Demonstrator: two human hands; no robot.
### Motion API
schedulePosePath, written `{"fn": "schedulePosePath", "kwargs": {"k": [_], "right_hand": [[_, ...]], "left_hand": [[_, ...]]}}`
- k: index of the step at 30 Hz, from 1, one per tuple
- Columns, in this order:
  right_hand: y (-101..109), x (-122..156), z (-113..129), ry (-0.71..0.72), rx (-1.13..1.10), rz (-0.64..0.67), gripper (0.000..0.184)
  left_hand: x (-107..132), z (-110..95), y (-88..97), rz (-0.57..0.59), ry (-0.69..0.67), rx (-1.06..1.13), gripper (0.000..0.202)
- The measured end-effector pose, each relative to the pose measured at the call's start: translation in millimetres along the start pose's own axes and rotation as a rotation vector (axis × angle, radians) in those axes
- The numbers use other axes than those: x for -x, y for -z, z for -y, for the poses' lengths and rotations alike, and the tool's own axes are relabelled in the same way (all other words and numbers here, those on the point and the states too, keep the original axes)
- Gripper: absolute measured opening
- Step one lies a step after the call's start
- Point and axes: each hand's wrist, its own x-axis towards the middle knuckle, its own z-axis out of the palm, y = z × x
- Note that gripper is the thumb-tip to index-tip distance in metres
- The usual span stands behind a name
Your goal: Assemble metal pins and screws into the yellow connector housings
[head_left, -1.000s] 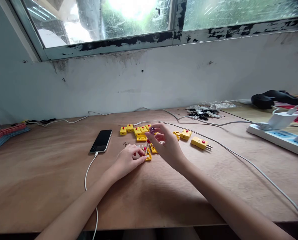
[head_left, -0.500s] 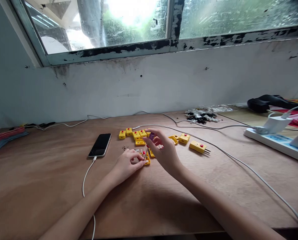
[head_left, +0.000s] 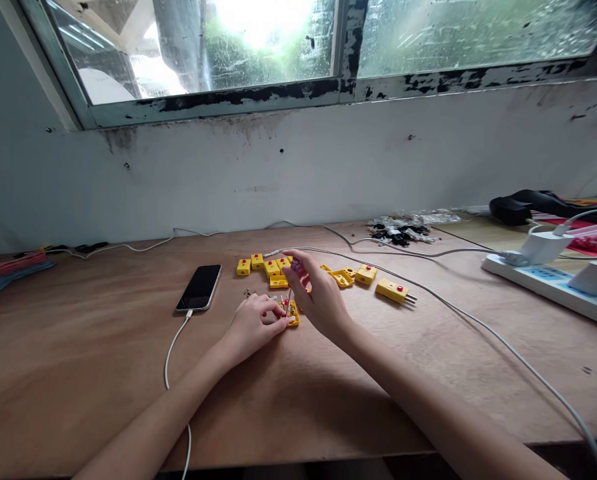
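Observation:
My right hand (head_left: 323, 293) is closed around the purple handle of a screwdriver (head_left: 297, 265), its thin shaft pointing down. The tip meets a small yellow connector half (head_left: 293, 315) with a red dot, lying open on the table. With fingers pinched, my left hand (head_left: 258, 323) holds that connector half at its left side. Behind the hands sit several yellow connector blocks (head_left: 271, 268) with red dots. Right of my right hand are yellow shell pieces (head_left: 345, 277), another yellow block (head_left: 365, 274) and a yellow plug (head_left: 395, 291) with metal pins.
A phone (head_left: 199, 288) on a white cable (head_left: 167, 357) lies left of my left hand. Another pale cable (head_left: 458, 310) crosses the table at right. A white power strip (head_left: 528, 280) stands far right. Small black and white parts (head_left: 401, 231) are heaped near the wall.
My right hand has shifted slightly left and turned around the screwdriver handle, whose shaft stands more upright. My left hand stays on the connector half. The view has moved a little.

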Motion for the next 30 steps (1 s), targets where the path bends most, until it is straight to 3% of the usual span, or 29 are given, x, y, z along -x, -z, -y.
{"fn": "schedulePosePath", "kwargs": {"k": [4, 8, 14, 20, 22, 28, 30], "right_hand": [[0.4, -0.4, 4.6, 0.008, -0.067, 0.053, 0.026], [-3.6, -0.6, 6.5, -0.045, -0.216, 0.001, 0.019], [-12.6, -11.3, -2.8, -0.026, -0.131, -0.061, 0.02], [-6.4, -17.6, 2.2, -0.018, -0.322, 0.084, 0.022], [-5.8, -14.6, 4.3, -0.014, -0.298, 0.084, 0.022], [-6.9, -7.5, 2.5, 0.066, -0.035, -0.073, 0.016], [-6.3, -5.0, 2.6, 0.078, -0.048, -0.052, 0.018]], "left_hand": [[0.5, 0.2, -1.7, -0.02, -0.035, -0.015, 0.013], [-0.4, 2.1, -4.0, -0.032, -0.049, -0.046, 0.012], [-1.3, 2.3, -4.5, -0.035, -0.064, -0.077, 0.013], [-0.5, 1.9, -4.4, -0.039, -0.034, -0.061, 0.015], [-0.6, 1.5, -4.0, -0.027, -0.037, -0.055, 0.015], [-0.6, 1.6, -2.4, -0.015, -0.053, -0.024, 0.014], [-1.0, 2.7, -2.8, -0.013, -0.056, -0.023, 0.014]]}}
